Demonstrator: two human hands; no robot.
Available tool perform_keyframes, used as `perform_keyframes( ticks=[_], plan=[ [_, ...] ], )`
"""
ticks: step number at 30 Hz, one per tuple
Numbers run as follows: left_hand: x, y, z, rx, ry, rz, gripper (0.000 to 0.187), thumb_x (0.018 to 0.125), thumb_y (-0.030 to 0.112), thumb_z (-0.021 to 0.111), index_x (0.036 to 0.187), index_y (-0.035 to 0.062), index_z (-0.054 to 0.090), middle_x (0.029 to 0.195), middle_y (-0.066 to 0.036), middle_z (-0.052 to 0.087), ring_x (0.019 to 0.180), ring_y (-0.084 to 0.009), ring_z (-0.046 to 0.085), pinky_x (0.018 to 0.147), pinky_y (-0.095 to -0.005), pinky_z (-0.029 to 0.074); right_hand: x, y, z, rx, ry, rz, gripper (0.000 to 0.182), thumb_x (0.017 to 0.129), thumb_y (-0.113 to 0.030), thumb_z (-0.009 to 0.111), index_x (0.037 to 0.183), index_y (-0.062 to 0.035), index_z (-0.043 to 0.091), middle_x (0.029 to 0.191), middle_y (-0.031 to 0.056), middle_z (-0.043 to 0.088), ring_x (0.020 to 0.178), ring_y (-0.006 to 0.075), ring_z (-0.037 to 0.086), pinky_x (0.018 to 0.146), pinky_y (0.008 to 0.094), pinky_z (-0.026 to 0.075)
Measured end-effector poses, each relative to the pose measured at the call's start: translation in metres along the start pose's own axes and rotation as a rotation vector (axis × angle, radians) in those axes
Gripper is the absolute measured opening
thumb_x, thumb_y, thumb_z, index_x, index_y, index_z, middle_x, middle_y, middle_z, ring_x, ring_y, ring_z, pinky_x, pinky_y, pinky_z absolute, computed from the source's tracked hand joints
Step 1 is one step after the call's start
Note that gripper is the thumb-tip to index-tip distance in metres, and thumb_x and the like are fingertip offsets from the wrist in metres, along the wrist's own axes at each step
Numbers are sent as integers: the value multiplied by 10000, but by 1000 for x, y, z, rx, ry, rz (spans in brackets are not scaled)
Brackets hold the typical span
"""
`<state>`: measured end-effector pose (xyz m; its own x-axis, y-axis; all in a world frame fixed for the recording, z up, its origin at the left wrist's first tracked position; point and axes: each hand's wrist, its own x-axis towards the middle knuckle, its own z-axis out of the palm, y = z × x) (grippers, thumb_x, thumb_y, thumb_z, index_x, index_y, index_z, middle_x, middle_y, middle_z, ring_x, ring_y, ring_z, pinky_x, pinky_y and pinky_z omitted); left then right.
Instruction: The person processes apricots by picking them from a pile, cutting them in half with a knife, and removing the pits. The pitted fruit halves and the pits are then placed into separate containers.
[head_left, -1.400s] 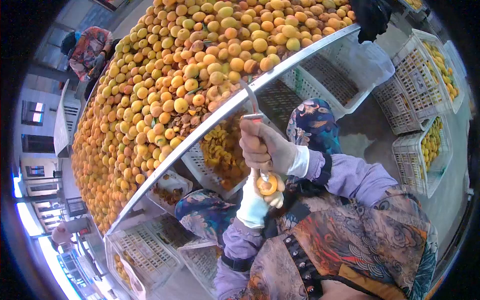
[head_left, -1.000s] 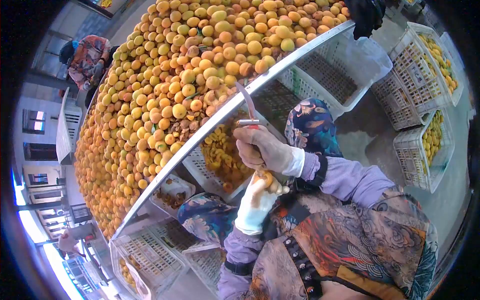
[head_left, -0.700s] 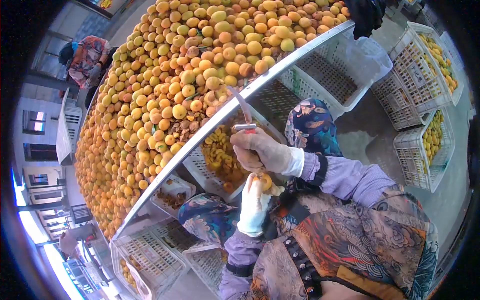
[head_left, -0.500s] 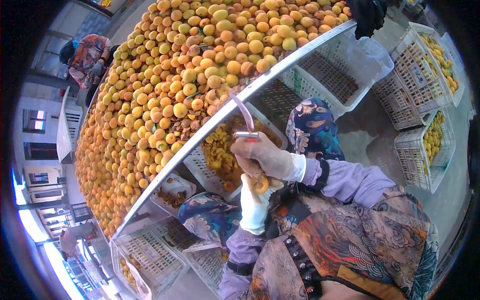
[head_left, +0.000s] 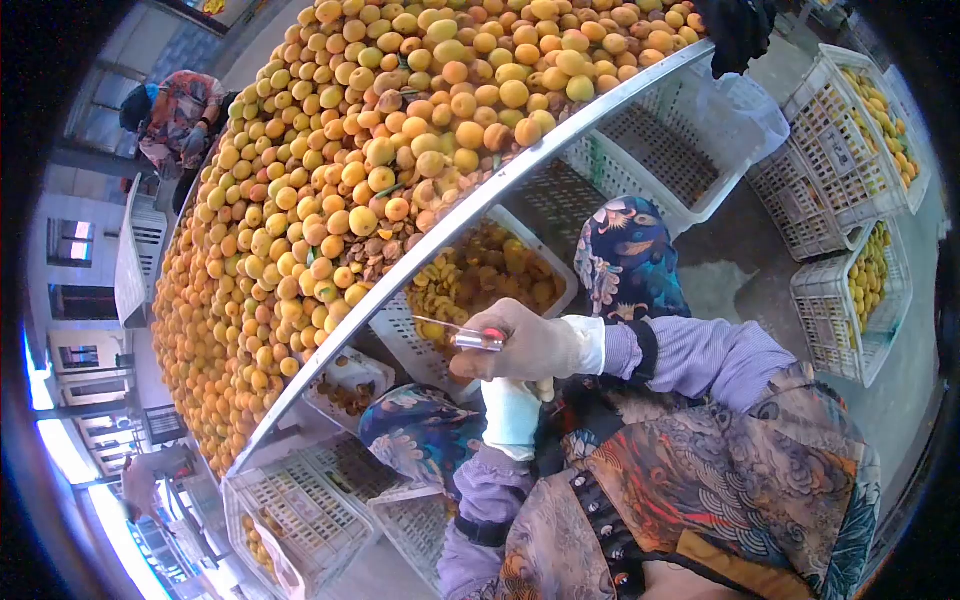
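My right hand [head_left: 525,340], in a brownish work glove, is closed round the handle of a small knife [head_left: 478,340] with a red and silver grip. Its thin blade, seen nearly edge-on, points left over the crate of cut fruit. Just below, my left hand [head_left: 512,412] wears a white glove; its fingers are mostly hidden behind the right hand, so any fruit there cannot be seen. Under the knife stands a white crate [head_left: 388,325] with halved apricots [head_left: 470,285] in it. Whole apricots [head_left: 330,200] are heaped on the metal-edged table [head_left: 480,185] beyond.
White crates [head_left: 850,130] with yellow fruit are stacked at the right. An open crate [head_left: 690,200] stands under the table edge. More crates [head_left: 300,510] are at lower left, near my knees. Another person [head_left: 180,120] is across the heap. A black glove [head_left: 735,35] shows at the top right.
The right hand has turned, swinging the blade from pointing up to pointing left, and sits lower over the left hand. The cut apricot piece seen at the left fingers is now hidden.
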<state>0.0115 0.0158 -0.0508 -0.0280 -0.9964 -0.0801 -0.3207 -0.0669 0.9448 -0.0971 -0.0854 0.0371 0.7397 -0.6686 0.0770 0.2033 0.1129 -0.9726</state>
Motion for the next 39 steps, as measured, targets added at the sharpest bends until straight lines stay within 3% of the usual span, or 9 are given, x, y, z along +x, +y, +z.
perform_keyframes(
  ticks=[2,5,7,9,15,25,30,35,39],
  plan=[
    [6,44,-2,-695,106,-425,84,882,23,463,963,0,466,673,-69,517,511,-150,493,433,-251,399,3,-2,0,189,98,97,200,826,-192,652,712,-44,579,583,0,542,564,50,510,491,237,407],
    [3,34,-1,-676,87,-452,137,924,92,406,946,0,505,668,-85,551,513,-154,521,445,-263,412,6,10,1,340,192,229,233,826,-201,650,678,-44,565,581,18,548,484,69,510,428,229,382],
    [5,34,7,-88,113,-134,286,961,275,321,887,52,485,632,-58,512,466,-129,452,406,-239,350,7,11,8,169,151,28,256,816,-165,655,619,-52,535,556,29,534,434,69,477,382,225,347],
    [9,40,6,-915,187,-744,425,950,464,302,850,85,466,557,-31,431,391,-127,356,361,-240,276,6,12,-1,140,182,82,304,839,-193,618,583,-70,510,518,30,507,387,85,440,351,244,326],
    [17,66,4,-721,180,-658,528,915,605,252,803,129,450,510,-15,399,356,-106,316,337,-241,243,14,35,-18,1015,346,199,411,902,-326,515,565,-132,384,428,-32,277,306,104,241,326,268,201],
    [12,49,16,-646,233,-560,487,938,549,272,792,115,438,495,-15,399,346,-101,319,329,-226,250,16,39,-21,970,289,348,442,901,-399,506,560,-167,349,422,-50,219,308,96,201,316,267,173],
    [13,28,16,29,393,-19,446,971,454,268,797,79,434,519,-28,427,368,-97,383,336,-213,290,22,41,-20,1038,229,364,443,891,-408,517,559,-163,354,418,-50,225,306,97,203,304,268,170],
    [9,44,15,-612,320,-483,507,943,556,237,848,103,445,555,-21,415,393,-110,364,377,-237,300,20,28,-10,903,407,428,408,882,-407,532,606,-131,415,414,-43,275,297,105,261,297,274,196],
    [13,55,6,-707,262,-506,546,921,606,213,853,115,442,550,-26,399,391,-119,327,382,-240,286,19,28,-13,787,421,231,374,876,-367,549,632,-96,468,420,-3,354,297,126,332,295,281,265]
  ],
)
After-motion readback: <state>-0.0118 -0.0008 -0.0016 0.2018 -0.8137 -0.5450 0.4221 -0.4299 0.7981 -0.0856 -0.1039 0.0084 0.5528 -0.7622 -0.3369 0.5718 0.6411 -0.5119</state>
